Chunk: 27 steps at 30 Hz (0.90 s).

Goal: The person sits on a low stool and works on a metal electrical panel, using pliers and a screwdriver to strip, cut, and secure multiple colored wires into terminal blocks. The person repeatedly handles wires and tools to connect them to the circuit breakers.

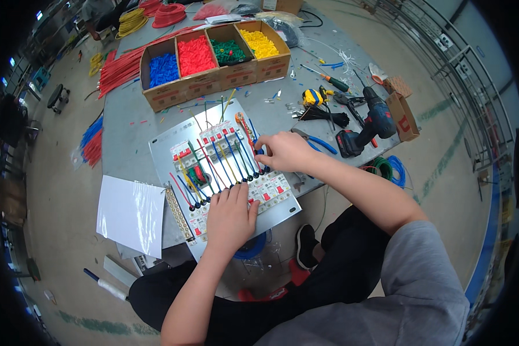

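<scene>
Electrical workshop: cordless drill (pixel 370 120), wire coils (pixel 131 21)

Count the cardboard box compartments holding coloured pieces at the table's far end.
4, side by side: blue pieces at the left, then red pieces, green pieces, and yellow pieces at the right. None looks hidden.

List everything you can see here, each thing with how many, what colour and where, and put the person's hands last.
metal panel: one, silver, table's near edge, carrying breakers
breakers: two rows, white with red, on the panel
wires: several, red, blue, yellow, green, running between the rows
cardboard boxes: four, holding blue, red, green, yellow pieces, far side
cordless drill: one, dark blue, right of table
pliers: one, blue-handled, beside the right hand
white sheet: one, left of panel
left hand: pressing on the lower breakers
right hand: fingers at the wires
</scene>
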Each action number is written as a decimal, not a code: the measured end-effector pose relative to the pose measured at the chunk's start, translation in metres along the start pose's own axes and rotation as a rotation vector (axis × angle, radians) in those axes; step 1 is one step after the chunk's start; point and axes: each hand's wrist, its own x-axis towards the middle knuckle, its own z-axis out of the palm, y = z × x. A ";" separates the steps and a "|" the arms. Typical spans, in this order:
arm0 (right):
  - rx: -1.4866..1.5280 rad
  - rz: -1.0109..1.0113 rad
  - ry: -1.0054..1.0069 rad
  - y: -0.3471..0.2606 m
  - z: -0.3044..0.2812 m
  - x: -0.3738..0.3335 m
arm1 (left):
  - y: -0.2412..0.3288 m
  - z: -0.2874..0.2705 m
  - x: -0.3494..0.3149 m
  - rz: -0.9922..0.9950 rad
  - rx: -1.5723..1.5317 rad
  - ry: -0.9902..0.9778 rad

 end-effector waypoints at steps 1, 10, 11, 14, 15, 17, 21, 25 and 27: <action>-0.015 -0.016 0.034 -0.001 0.003 0.001 | 0.001 0.000 0.000 0.002 0.000 0.001; 0.044 -0.065 0.167 -0.012 0.023 0.011 | 0.001 -0.005 0.001 -0.053 -0.027 -0.104; 0.058 -0.064 0.158 -0.014 0.023 0.011 | 0.001 -0.005 0.001 -0.052 -0.027 -0.100; 0.122 -0.042 0.150 -0.017 0.023 0.009 | 0.000 -0.006 0.000 -0.049 -0.033 -0.098; 0.146 -0.033 0.151 -0.017 0.022 0.009 | 0.000 -0.007 0.000 -0.049 -0.039 -0.100; 0.149 -0.048 0.151 -0.017 0.023 0.009 | 0.001 -0.008 -0.001 -0.052 -0.045 -0.104; 0.252 0.011 0.194 -0.007 0.030 0.019 | 0.001 -0.007 -0.001 -0.046 -0.039 -0.093; 0.401 0.080 0.130 -0.004 0.019 0.031 | 0.002 -0.006 -0.002 -0.041 -0.031 -0.077; 0.421 0.134 0.093 -0.007 0.014 0.036 | 0.001 -0.006 -0.003 -0.044 -0.030 -0.073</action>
